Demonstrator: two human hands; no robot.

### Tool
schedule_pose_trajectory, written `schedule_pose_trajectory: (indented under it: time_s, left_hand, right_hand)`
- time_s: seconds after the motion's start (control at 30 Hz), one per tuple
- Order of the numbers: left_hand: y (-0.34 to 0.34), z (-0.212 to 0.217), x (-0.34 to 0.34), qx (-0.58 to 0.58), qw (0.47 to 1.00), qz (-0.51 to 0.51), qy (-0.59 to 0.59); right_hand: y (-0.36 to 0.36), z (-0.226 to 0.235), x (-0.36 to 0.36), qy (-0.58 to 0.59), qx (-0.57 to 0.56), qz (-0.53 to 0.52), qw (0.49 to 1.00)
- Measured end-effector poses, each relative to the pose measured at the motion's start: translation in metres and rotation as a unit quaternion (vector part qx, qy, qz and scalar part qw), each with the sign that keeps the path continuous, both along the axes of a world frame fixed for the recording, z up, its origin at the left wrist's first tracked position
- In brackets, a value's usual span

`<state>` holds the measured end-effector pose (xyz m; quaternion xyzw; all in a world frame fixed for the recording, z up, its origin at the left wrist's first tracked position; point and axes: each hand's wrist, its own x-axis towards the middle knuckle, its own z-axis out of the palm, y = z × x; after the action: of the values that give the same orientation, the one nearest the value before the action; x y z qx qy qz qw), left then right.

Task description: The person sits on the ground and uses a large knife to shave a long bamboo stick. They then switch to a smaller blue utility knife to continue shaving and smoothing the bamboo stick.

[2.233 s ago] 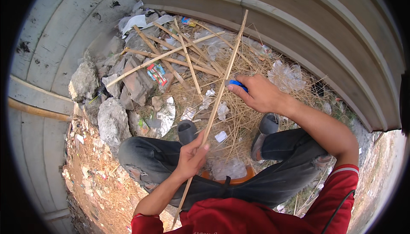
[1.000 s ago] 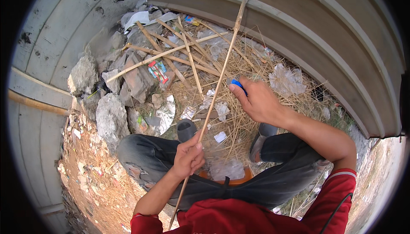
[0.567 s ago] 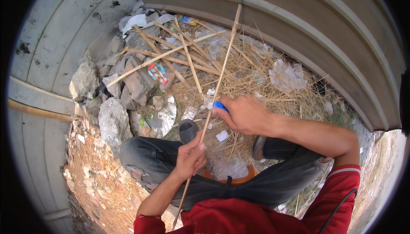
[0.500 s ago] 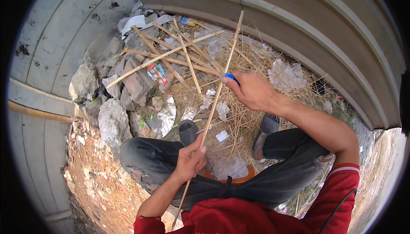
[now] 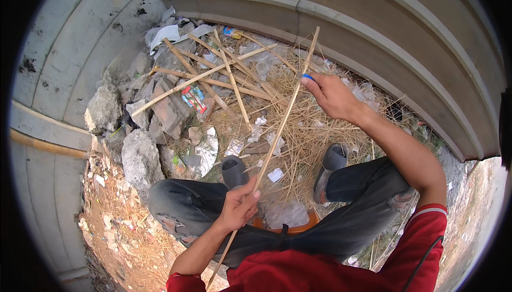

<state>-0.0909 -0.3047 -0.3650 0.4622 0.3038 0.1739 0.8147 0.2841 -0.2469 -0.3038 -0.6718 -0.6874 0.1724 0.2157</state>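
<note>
A long, thin bamboo stick [image 5: 280, 129] slants from my lap up toward the metal wall. My left hand [image 5: 238, 206] is closed round its lower part, above my left thigh. Farther up, my right hand [image 5: 333, 96] grips a small blue-handled tool [image 5: 308, 76] pressed against the stick; it looks like a cutter, though its blade is hidden. Straw-like shavings [image 5: 298, 156] cover the ground beneath my hands. Several other bamboo sticks [image 5: 233, 81] lie crossed in a loose pile at the far left of the stick.
Broken rocks [image 5: 141, 153] and bits of litter lie at the left. A corrugated metal wall [image 5: 362, 30] curves round the far side, and a pale panel [image 5: 80, 52] stands at the left. Under me is an orange seat [image 5: 298, 227]; my sandalled feet rest among the shavings.
My right hand and the blue tool have slid up along the stick, away from me. The stick's far end has tilted a little to the right. My left hand keeps its hold.
</note>
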Motion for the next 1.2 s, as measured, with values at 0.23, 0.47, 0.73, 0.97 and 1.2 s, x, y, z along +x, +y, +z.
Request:
schedule_pose_trajectory:
  time_s: [0.23,0.47,0.73,0.97,1.2]
  left_hand:
    - [0.002,-0.002,-0.006,-0.001,0.999,0.034,0.002]
    - [0.003,-0.005,0.001,0.083,0.996,0.015,0.039]
    - [0.002,-0.002,0.012,0.174,0.976,0.049,0.123]
    - [0.004,-0.004,0.005,0.248,0.955,0.042,0.159]
    - [0.008,0.002,0.014,0.272,0.947,0.074,0.155]
  right_hand:
    - [-0.036,0.005,-0.078,-0.012,-0.107,0.111,0.988]
    - [-0.001,0.01,0.011,-0.01,0.023,-0.043,0.999]
    - [-0.059,0.021,-0.112,0.004,-0.187,0.119,0.975]
    - [-0.021,0.024,-0.063,0.006,-0.108,-0.006,0.994]
    - [-0.053,0.014,-0.113,-0.024,-0.175,0.132,0.976]
